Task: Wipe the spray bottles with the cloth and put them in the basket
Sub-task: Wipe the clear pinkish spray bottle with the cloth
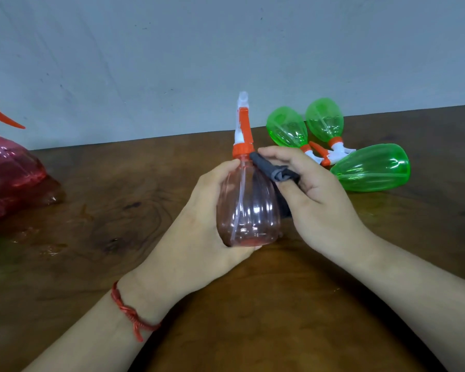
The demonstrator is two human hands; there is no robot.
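- Left hand (199, 210) wraps round the low part of the pink spray bottle (249, 208). Its fingers curl behind the bottle and its thumb lies up by the neck.
- It seems to hold the bottle just off the table (118, 197), leaning a bit, with the spray top pointing to the far wall (172, 63).
- I think it holds the bottle like this so the clear side faces up and the other hand can rub it.
- Right hand (314, 189) grips a dark grey cloth (274, 170), bunched up in its curled fingers. It presses the tip of the cloth on the bottle just under the orange cap (242, 150).
- I guess the cloth is rolled small so it fits into the thin spot by the neck.
- So the pink bottle is in the middle, near the person, between both hands.
- Three green spray bottles (373, 167) lie on their sides at the far right, close together. They are not in a basket, so I think they wait for their turn.
- At the left edge is a red spray bottle (8, 170), half cut off. I cannot see a basket plainly. It may be over there.
- A red string (129, 312) is tied round the left wrist.
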